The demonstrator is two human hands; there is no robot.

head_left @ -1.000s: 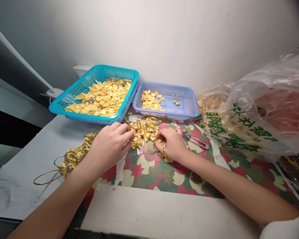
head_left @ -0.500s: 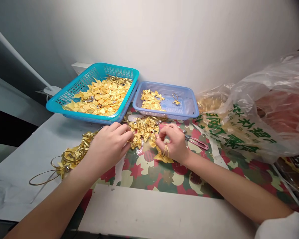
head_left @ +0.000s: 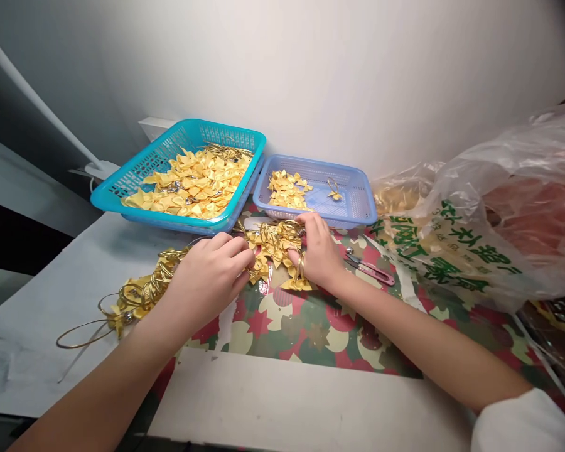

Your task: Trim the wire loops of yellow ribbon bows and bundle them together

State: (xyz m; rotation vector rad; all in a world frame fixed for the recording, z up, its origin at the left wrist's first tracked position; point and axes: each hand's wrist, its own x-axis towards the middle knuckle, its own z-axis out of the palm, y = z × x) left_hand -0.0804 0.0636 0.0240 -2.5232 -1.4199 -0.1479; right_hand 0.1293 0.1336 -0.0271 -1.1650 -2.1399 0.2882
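Observation:
My left hand [head_left: 219, 263] is closed, its curled fingertips at the left side of a pile of yellow ribbon bows with gold wire loops [head_left: 275, 242]. What sits between those fingertips is hidden. My right hand [head_left: 319, 251] reaches over the pile's right side, index finger stretched along it and thumb bent below. A yellow ribbon bow [head_left: 297, 284] hangs by gold wire loops from the lower fingers of that hand. Behind my left wrist lies a bunch of more gold-wired bows [head_left: 144, 289], with a small silver bell [head_left: 127, 317] among them.
A teal basket [head_left: 106, 199] full of yellow bows stands at the back left. Beside it, a blue basket [head_left: 353, 210] holds some bows. Pink-handled snips [head_left: 376, 274] lie right of my hand. A plastic bag [head_left: 452, 251] bulges at the right. White board [head_left: 301, 402] lies in front.
My right hand has moved slightly left and up to the pile, its pinch loosening as the index finger stretches out. The hanging bow went along. My left hand has hardly moved.

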